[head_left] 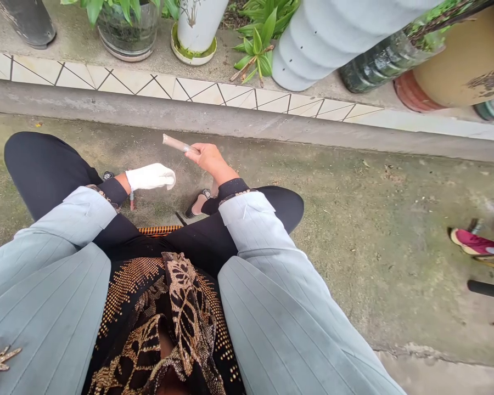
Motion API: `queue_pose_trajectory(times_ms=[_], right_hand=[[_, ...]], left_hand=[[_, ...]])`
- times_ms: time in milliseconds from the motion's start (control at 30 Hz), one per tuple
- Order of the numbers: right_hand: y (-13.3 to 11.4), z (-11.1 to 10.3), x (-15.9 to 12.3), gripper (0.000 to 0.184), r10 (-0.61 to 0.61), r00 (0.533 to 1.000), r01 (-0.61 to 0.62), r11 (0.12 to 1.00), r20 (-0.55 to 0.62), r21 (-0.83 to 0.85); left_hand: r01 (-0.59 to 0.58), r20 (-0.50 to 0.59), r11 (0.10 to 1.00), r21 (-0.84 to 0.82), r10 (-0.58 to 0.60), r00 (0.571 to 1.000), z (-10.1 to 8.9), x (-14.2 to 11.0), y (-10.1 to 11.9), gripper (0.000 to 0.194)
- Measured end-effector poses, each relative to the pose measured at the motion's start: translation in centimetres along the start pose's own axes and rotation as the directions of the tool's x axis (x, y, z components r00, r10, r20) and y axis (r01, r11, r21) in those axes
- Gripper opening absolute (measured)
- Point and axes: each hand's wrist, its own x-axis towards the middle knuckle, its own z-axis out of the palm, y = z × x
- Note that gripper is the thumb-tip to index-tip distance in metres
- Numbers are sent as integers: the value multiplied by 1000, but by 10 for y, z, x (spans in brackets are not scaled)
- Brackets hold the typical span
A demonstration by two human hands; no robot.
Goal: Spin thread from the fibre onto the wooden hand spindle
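Note:
My left hand [151, 176] wears a white glove. Its fingers are curled together, and whatever they might hold is hidden. To the right, my bare right hand [208, 157] is wrapped round one end of a short pale-brown rod [173, 144]. The rod's free end points left and away from me, above the gloved hand but apart from it. A greyish band shows on the rod near my fingers. Below my left wrist is a small reddish-brown thing [132, 201] that I cannot make out.
Ahead runs a raised ledge with a tiled edge [156, 85]. On it stand a clear plastic planter [127, 33], a white pot [200, 24] and a large pale-grey ribbed pot [333, 38]. At far right, another person's red shoe [471, 241] rests on the concrete ground [374, 230].

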Motion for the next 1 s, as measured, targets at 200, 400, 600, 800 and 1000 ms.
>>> queue_pose_trajectory(times_ms=[200,400,600,800,1000], right_hand=[[-1,8,-6,33,-64,975,94,987,215,-129],[-16,18,-18,29,-173,820,302,941,545,-156],[-40,2,-33,22,-310,704,267,949,640,166],[-55,-30,-39,42,-258,938,53,768,232,638],[-37,-28,-21,42,69,996,-84,767,49,636]], left_hand=[[18,-82,999,44,-14,997,-21,-10,4,28],[59,-172,997,47,-51,984,-33,-11,1,24],[40,-259,990,-138,-75,963,-37,-4,-23,30],[13,-271,961,-277,-91,958,-13,7,-32,49],[99,-67,990,-97,-105,992,5,8,-29,45]])
